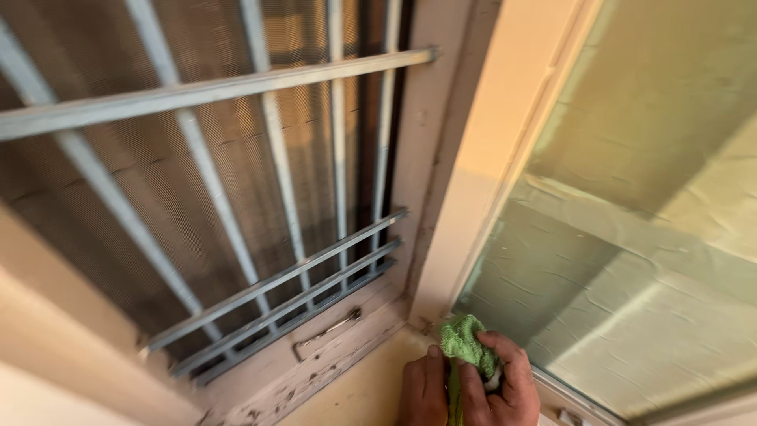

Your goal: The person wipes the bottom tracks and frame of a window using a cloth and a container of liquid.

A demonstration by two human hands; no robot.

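Nearest the lens, at the bottom edge: a hand (473, 383) with fingers (509, 371) curled tight around a bunched green cloth (465, 343). Impossible to tell whether left or right, or whether two hands pressed together there; wrist cut off by the frame. Cloth pushed against the lower corner of the cream window frame (481, 197), touching it just where the upright met the sill. Right of that frame, a pane of frosted textured glass (631, 237), lit in slanting patches. Left of the frame, a grey metal grille (276, 197) of upright bars crossed by flat rails, with fine mesh (158, 205) behind it. Below the grille and left of the cloth, a worn sill (315, 367) with flaking paint and a small metal handle (327, 330) lying flat on it.
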